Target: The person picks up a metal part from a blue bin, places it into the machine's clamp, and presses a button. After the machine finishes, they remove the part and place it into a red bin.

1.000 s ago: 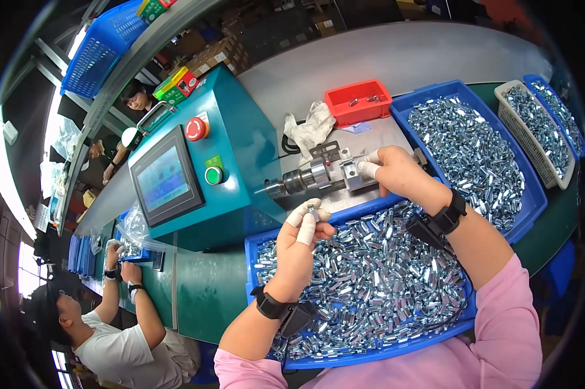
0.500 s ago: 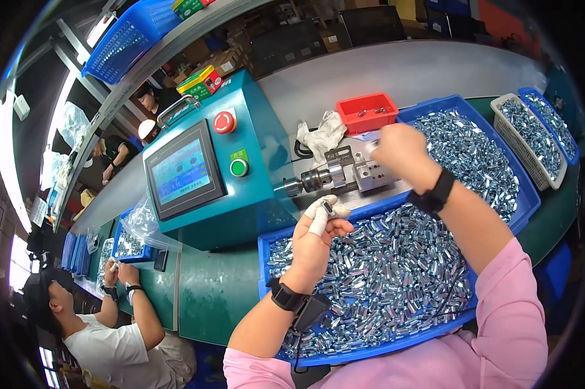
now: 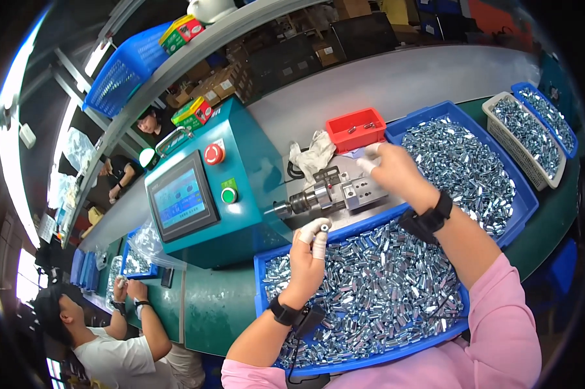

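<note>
My left hand (image 3: 307, 264), its thumb and fingertip wrapped in white covers, pinches a small hollow metal fitting (image 3: 325, 227) with its round end facing up toward me. It hovers over the near edge of a blue tray (image 3: 261, 285) heaped with shiny metal fittings (image 3: 383, 285). Ahead of it, a metal chuck (image 3: 300, 202) points at a steel clamp block (image 3: 363, 192) on the machine's bed. My right hand (image 3: 401, 174) is curled above and behind that block, white covers on its fingertips. Whatever lies between those fingers is hidden.
A teal machine (image 3: 240, 162) with a screen (image 3: 181, 198), red stop button (image 3: 214, 153) and green button (image 3: 229, 195) stands left. Behind are a white cloth (image 3: 313, 154) and red bin (image 3: 357, 133). Another blue tray (image 3: 526, 211) sits right. A co-worker (image 3: 120, 350) sits at left.
The view has shifted slightly. The fitting in my left hand has turned from lying slantwise to end-on. My right hand's covered fingertips now show beside the clamp block.
</note>
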`<state>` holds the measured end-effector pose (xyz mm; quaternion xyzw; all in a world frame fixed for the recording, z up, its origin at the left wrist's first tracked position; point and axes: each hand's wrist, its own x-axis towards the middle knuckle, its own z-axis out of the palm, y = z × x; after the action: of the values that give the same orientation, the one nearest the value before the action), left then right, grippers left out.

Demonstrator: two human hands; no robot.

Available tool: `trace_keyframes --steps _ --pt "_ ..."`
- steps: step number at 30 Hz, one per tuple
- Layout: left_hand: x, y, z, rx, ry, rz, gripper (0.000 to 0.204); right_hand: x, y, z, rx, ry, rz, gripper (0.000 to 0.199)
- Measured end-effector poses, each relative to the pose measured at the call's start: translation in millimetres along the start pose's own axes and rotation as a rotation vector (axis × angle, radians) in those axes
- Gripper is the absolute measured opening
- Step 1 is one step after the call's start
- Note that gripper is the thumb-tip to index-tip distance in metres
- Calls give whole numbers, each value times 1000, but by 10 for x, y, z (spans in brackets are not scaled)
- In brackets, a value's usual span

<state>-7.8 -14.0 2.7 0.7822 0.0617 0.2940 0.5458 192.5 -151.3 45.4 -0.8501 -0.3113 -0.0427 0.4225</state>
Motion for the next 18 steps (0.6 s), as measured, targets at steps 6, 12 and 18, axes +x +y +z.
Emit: trace_keyframes --steps 6,12,18 --pt "411 339 192 931 -4 443 17 -116 117 47 73 45 -79 33" --pt "847 13 399 989 14 450 19 -92 139 -31 119 131 -116 31" --pt "917 19 413 1032 -17 405 13 -63 154 -28 98 107 -111 28"
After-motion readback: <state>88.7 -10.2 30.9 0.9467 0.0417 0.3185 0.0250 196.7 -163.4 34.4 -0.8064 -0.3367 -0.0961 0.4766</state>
